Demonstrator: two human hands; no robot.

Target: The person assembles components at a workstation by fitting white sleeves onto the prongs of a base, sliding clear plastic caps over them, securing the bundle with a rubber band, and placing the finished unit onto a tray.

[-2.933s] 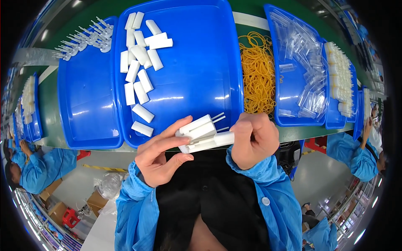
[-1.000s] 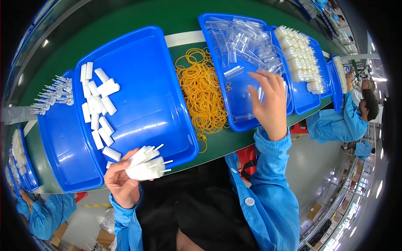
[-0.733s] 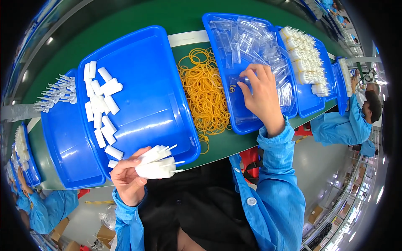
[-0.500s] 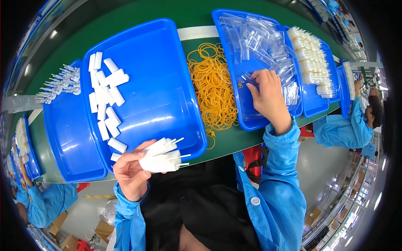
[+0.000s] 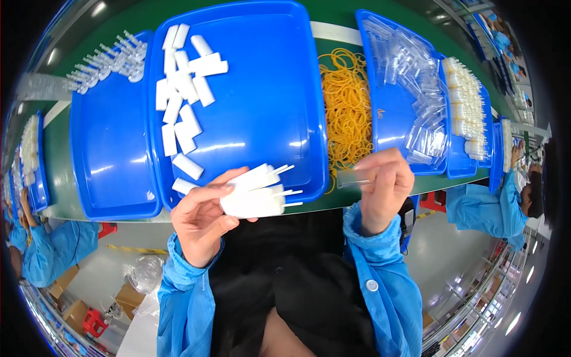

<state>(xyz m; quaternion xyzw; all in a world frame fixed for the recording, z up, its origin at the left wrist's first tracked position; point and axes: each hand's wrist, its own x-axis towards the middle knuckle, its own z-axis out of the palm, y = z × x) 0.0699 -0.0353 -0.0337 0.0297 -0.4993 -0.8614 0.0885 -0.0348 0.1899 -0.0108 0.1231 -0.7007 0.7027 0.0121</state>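
Observation:
My left hand (image 5: 199, 221) is closed round a bundle of white cylinders (image 5: 253, 197), and thin white sticks poke out of their right ends. To its right, my right hand (image 5: 386, 187) pinches a small clear plastic tube (image 5: 352, 178) between thumb and fingers, its free end towards the bundle but apart from it. Beyond the left hand, loose white cylinders (image 5: 185, 86) lie along the left side of a large blue tray (image 5: 262, 113). Yellow rubber bands (image 5: 348, 110) are heaped beyond the right hand. More clear plastic pieces (image 5: 425, 134) fill part of a blue tray (image 5: 394, 128).
At the left, another blue tray (image 5: 113, 163) has clear stemmed parts (image 5: 113, 64) at its far end. Stacked white bundles (image 5: 465, 107) stand in a tray at the right. Co-workers in blue sleeves (image 5: 485, 205) sit at both sides along the green table (image 5: 334, 18).
My right hand has come out of the tray of clear pieces, back towards me, with a clear tube in its fingers. The left hand still holds the bundle. The view has shifted.

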